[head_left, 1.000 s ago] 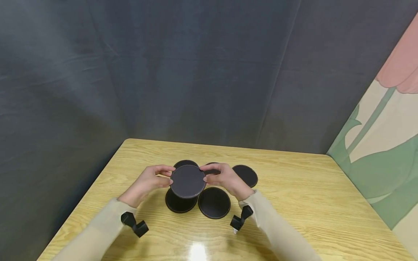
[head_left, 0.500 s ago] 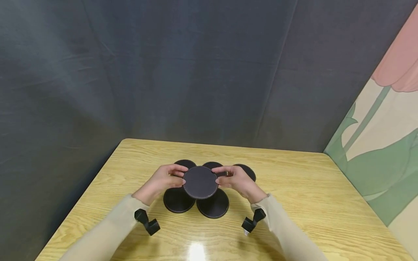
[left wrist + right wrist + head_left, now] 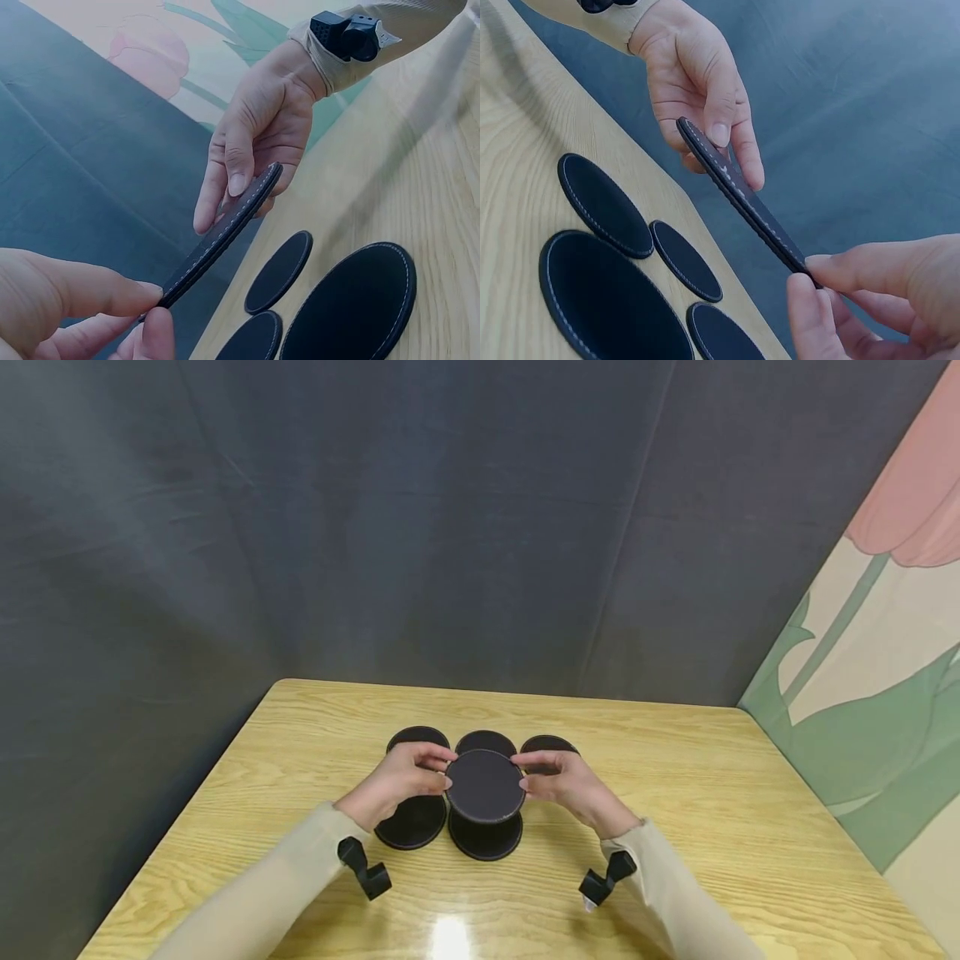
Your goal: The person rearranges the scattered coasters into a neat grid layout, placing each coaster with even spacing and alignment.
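Both hands hold one round black coaster [image 3: 485, 786] with pale edge stitching level above the wooden table [image 3: 675, 827]. My left hand [image 3: 401, 781] pinches its left rim; my right hand [image 3: 558, 781] pinches its right rim. In the left wrist view the held coaster [image 3: 221, 232] shows edge-on between thumb and finger, and so does the held coaster [image 3: 739, 196] in the right wrist view. Right below it lies another black coaster [image 3: 485, 839], with one [image 3: 411, 823] to its left. Three more coasters lie behind: left [image 3: 417, 737], middle [image 3: 486, 742], right [image 3: 547, 745].
Dark grey cloth hangs behind the table [image 3: 450, 527]. A wall panel [image 3: 885, 652] with a pink and green flower design stands at the right. Black camera mounts sit on both wrists, left [image 3: 363, 867] and right [image 3: 606, 877].
Both hands have carried the held coaster to the right, from above the front-left coaster to above the front-middle one. The coasters on the table have stayed put.
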The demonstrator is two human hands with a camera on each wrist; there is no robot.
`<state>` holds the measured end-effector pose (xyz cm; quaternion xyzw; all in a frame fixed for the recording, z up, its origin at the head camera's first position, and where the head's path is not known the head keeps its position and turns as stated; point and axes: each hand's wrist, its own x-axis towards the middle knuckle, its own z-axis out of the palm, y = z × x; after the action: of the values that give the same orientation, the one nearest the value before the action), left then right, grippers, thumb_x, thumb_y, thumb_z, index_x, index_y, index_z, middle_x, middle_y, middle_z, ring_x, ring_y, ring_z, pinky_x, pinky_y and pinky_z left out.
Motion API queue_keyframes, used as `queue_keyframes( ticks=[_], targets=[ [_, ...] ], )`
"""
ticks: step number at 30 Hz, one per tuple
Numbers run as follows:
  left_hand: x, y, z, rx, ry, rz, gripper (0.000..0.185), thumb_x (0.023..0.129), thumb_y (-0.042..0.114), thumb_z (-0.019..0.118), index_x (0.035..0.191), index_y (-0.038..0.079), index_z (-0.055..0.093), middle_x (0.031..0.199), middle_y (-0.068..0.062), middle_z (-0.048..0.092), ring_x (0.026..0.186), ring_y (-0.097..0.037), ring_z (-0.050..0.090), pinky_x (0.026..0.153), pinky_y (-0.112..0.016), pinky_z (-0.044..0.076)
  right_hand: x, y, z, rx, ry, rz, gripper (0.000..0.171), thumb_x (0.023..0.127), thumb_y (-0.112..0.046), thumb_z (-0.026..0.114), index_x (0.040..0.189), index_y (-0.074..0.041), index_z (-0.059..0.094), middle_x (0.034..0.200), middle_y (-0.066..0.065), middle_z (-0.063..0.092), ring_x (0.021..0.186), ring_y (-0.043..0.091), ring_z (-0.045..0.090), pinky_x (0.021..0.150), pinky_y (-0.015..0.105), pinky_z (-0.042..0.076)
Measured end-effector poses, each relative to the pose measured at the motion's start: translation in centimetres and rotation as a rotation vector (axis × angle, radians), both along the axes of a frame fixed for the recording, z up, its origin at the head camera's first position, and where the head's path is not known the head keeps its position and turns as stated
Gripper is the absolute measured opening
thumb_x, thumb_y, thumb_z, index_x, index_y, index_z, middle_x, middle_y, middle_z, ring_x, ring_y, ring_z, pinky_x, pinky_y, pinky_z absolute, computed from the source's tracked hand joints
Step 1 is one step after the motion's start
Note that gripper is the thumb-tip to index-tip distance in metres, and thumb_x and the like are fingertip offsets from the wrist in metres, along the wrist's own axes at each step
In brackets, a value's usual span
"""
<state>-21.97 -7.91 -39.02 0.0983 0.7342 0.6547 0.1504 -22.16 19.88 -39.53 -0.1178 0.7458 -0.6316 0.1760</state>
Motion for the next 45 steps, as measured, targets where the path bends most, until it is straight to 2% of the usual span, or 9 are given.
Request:
queue_keyframes(
  ticks=[11, 19, 32, 41, 45],
  targets=[
    [-0.3, 2.3, -0.7, -0.018, -0.001, -0.019, 0.040, 0.078, -0.009, 0.068, 0.118, -0.007, 0.062, 0.102, -0.017, 0.054, 0.070, -0.013, 0.059, 0.069, -0.026, 0.055, 0.5, 2.4, -0.5, -0.028, -0.011, -0.015, 0.049, 0.089, 0.002, 0.064, 0.133, 0.015, 0.047, 0.107, 0.006, 0.059, 0.093, 0.009, 0.062, 0.086, 0.031, 0.056],
    [-0.3, 3.6, -0.9, -0.008, -0.010, 0.002, 0.039, 0.078, -0.009, 0.069, 0.117, -0.004, 0.064, 0.105, -0.019, 0.053, 0.075, -0.015, 0.059, 0.069, -0.024, 0.056, 0.7, 3.8, -0.5, 0.022, 0.024, -0.006, 0.051, 0.088, -0.003, 0.066, 0.134, 0.011, 0.049, 0.112, 0.009, 0.056, 0.098, 0.014, 0.058, 0.088, 0.031, 0.055],
    [-0.3, 6.1, -1.5, 0.002, 0.000, -0.008, 0.039, 0.076, -0.009, 0.070, 0.115, -0.005, 0.064, 0.097, -0.014, 0.056, 0.072, -0.015, 0.062, 0.071, -0.029, 0.059, 1.3, 6.1, -1.0, 0.034, 0.010, -0.039, 0.052, 0.088, -0.005, 0.068, 0.135, 0.010, 0.049, 0.114, 0.009, 0.056, 0.098, 0.011, 0.059, 0.087, 0.029, 0.054],
    [-0.2, 8.0, -2.3, 0.047, -0.014, -0.036, 0.039, 0.076, -0.014, 0.069, 0.113, -0.007, 0.063, 0.093, -0.013, 0.056, 0.067, -0.013, 0.060, 0.067, -0.027, 0.058, 1.8, 7.8, -1.8, 0.105, 0.022, -0.058, 0.052, 0.088, -0.006, 0.069, 0.134, 0.010, 0.050, 0.112, 0.009, 0.056, 0.096, 0.009, 0.057, 0.076, 0.020, 0.053],
    [-0.1, 8.7, -2.8, 0.056, -0.024, -0.062, 0.039, 0.076, -0.014, 0.068, 0.113, -0.007, 0.063, 0.092, -0.012, 0.055, 0.067, -0.013, 0.059, 0.067, -0.027, 0.058, 2.2, 8.6, -2.2, 0.125, 0.022, -0.054, 0.051, 0.088, -0.006, 0.068, 0.134, 0.010, 0.050, 0.114, 0.011, 0.056, 0.096, 0.009, 0.057, 0.077, 0.021, 0.054]
  ],
)
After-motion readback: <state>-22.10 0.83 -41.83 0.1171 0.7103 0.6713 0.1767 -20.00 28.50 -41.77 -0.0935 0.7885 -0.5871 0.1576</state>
